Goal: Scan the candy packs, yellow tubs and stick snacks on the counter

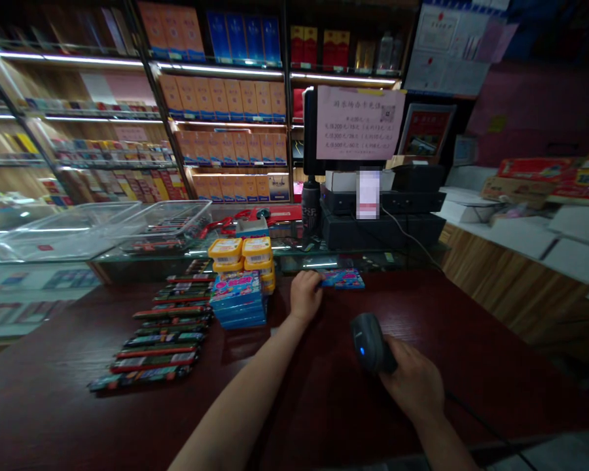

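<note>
My left hand [305,294] reaches forward over the dark red counter [78,392], its fingers closed on the near end of a flat blue packet [344,279] lying on the counter. My right hand [415,383] is wrapped round the handle of a dark barcode scanner [369,340] with a blue light, its head pointing toward the packet. Just left of my left hand stands a stack of blue packets [238,299], with yellow tubs [243,254] behind them.
A row of slim dark packs [164,333] lies on the counter's left. Clear plastic trays [103,226] sit on the glass case behind. A black till with a paper notice [358,123] stands ahead. Shelves of cartons [226,98] fill the back wall; a scanner cable [476,418] trails right.
</note>
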A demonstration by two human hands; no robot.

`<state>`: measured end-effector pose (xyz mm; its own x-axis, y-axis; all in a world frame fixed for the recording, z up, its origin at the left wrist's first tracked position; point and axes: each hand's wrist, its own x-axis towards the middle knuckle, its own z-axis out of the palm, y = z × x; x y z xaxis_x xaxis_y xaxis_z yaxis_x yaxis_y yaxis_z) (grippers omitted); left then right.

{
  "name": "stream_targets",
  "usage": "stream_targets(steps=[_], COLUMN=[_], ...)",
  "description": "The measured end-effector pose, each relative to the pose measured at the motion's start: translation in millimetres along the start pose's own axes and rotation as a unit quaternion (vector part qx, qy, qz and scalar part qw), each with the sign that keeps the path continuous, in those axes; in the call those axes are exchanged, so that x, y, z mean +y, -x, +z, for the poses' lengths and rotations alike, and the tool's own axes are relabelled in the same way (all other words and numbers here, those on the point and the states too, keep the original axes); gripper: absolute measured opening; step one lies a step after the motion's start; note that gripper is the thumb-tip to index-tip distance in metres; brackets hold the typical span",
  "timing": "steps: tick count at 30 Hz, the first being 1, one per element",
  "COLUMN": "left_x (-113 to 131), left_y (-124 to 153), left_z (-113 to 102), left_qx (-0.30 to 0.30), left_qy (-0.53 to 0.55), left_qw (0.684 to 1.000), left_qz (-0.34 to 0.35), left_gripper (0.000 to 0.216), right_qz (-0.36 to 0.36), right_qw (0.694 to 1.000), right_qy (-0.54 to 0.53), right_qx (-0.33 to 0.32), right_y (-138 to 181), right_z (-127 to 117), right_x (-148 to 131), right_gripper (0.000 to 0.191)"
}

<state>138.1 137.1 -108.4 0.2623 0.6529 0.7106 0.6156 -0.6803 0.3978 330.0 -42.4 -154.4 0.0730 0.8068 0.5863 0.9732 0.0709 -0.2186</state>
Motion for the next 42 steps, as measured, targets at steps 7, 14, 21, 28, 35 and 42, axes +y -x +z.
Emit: stream_targets(steps=[7,14,21,28,35,42], left_x=[7.1,-9.4,-13.5,-13.2,-13.8,-12.0], left_y=[-15.4,-9.7,-4.1,-8.0,-6.7,-6.5], left_z=[47.7,82.4,77.7,80.0,84.2,83.3], left_qx=[-0.106,-0.145,-0.059,-0.079,-0.115,-0.126], left_qy=[-0.111,-0.007,-0.02,0.034,0.046,0.039], left_qw=[0.988,0.989,0.984,0.983,0.984,0.985], left_qz=[0.02,-0.004,-0.167,-0.16,-0.124,-0.107], left_gripper=[0.029,0.036,0.032,0.008,0.025,0.027], right_qz=[-0.009,-0.017,0.005,-0.006,0.002,0.014], right_qw=[1.0,0.999,0.999,0.999,0.999,0.999], right_qy=[-0.01,-0.03,-0.026,-0.022,-0.025,-0.013], right_qx=[-0.002,-0.003,-0.021,-0.034,-0.042,-0.037], right_y=[0.1,-0.5,-2.6,-4.3,-6.6,-7.2], right_z=[6.8,7.8,4.5,1.4,-0.1,-0.6], right_x=[4.1,5.1,3.6,4.8,2.5,0.3], right_gripper=[0.028,0.03,0.032,0.03,0.027,0.031])
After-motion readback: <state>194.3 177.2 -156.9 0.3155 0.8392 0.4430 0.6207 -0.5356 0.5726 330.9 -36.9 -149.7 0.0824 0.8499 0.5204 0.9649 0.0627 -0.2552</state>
